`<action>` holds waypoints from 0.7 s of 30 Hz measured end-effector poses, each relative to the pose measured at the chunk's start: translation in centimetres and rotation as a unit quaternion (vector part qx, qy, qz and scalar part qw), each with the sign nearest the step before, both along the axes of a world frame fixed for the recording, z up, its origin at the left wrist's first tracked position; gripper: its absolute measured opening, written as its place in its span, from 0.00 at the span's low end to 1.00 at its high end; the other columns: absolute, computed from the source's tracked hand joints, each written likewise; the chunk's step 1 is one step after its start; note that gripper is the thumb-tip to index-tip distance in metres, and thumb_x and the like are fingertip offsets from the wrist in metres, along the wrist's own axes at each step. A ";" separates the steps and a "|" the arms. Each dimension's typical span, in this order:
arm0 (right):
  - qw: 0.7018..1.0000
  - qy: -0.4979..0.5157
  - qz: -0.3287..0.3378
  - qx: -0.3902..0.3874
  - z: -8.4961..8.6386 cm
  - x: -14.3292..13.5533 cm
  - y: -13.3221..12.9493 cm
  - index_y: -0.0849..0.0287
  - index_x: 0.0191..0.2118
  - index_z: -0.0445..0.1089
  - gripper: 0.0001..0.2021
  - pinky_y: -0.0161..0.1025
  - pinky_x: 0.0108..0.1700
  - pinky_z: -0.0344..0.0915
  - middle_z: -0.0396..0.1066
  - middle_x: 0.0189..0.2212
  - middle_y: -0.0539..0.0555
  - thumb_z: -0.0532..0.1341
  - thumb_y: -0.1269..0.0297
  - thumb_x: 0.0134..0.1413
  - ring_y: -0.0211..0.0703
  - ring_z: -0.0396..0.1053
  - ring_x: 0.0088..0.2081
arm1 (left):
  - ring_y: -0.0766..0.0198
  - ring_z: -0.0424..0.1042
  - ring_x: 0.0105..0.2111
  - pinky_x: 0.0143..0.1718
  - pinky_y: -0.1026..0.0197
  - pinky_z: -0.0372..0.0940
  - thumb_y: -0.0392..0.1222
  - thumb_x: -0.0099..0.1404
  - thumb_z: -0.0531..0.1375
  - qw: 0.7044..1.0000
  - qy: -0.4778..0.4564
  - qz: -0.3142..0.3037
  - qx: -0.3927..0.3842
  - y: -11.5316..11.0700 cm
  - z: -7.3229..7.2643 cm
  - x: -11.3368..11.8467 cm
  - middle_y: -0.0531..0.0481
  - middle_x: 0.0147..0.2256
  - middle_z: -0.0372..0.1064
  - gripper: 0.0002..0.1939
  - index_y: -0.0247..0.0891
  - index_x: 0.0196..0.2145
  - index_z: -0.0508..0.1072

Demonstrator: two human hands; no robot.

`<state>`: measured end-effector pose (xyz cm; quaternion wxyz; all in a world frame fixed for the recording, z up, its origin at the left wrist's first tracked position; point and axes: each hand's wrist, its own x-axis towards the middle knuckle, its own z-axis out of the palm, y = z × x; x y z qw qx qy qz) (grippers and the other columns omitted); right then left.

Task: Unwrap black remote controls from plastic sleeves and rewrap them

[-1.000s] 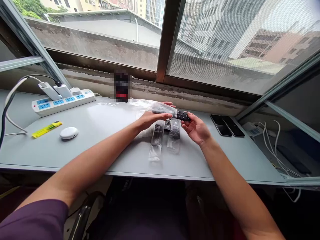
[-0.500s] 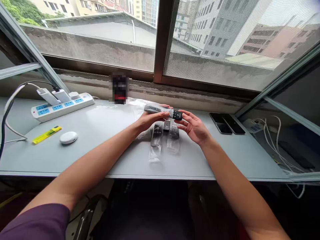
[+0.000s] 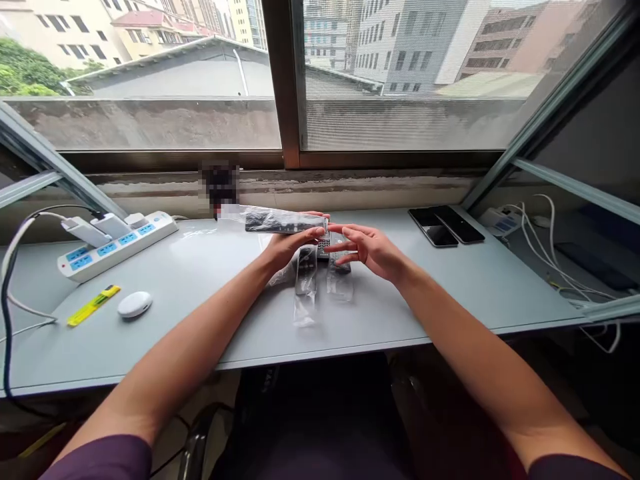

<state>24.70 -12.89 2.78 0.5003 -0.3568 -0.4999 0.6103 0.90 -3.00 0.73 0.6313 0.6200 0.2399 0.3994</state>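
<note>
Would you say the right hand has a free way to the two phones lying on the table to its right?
Probably yes: the right hand is open with nothing in it, and the bare table between it and the two phones holds nothing.

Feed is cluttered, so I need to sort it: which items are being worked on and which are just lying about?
In hand:
black remote in clear plastic sleeve, left hand, right hand, bagged remotes on desk

Lying about:
white power strip, yellow marker, white oval device, two black phones
</note>
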 end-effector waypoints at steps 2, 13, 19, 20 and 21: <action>0.999 0.009 -0.032 0.003 0.0 0.1 0.1 0.50 0.55 0.89 0.16 0.43 0.43 0.88 0.80 0.68 0.57 0.76 0.50 0.68 0.57 0.88 0.54 | 0.52 0.82 0.49 0.52 0.53 0.75 0.55 0.64 0.80 1.000 0.005 0.015 0.006 0.1 0.0 0.0 0.42 0.53 0.85 0.31 0.42 0.60 0.83; 1.000 0.008 0.022 -0.007 0.4 0.0 -0.3 0.55 0.56 0.88 0.17 0.43 0.41 0.85 0.83 0.63 0.62 0.72 0.52 0.70 0.57 0.88 0.51 | 0.48 0.82 0.49 0.53 0.49 0.76 0.66 0.64 0.77 0.993 0.099 0.004 0.057 -0.1 -0.2 -0.3 0.40 0.47 0.86 0.27 0.39 0.45 0.87; 0.992 0.027 -0.118 -0.026 0.9 0.6 0.1 0.53 0.49 0.87 0.11 0.37 0.36 0.81 0.82 0.65 0.59 0.66 0.58 0.74 0.47 0.87 0.44 | 0.53 0.84 0.47 0.46 0.56 0.73 0.62 0.66 0.77 0.997 -0.002 0.067 0.021 0.8 -0.1 -0.4 0.41 0.62 0.82 0.29 0.43 0.57 0.84; 0.990 0.029 -0.132 -0.039 0.9 0.6 0.2 0.53 0.50 0.87 0.11 0.37 0.35 0.81 0.83 0.64 0.58 0.66 0.59 0.74 0.47 0.87 0.45 | 0.55 0.84 0.46 0.44 0.57 0.73 0.61 0.67 0.77 0.997 -0.003 0.072 0.022 0.9 -0.1 -0.4 0.41 0.64 0.81 0.29 0.44 0.59 0.84; 0.989 0.029 -0.138 -0.049 0.9 0.6 0.2 0.52 0.51 0.86 0.11 0.37 0.36 0.81 0.83 0.64 0.57 0.66 0.61 0.74 0.48 0.87 0.46 | 0.56 0.84 0.46 0.43 0.58 0.72 0.60 0.67 0.77 0.997 0.000 0.072 0.024 0.9 -0.2 -0.4 0.41 0.64 0.80 0.29 0.45 0.59 0.84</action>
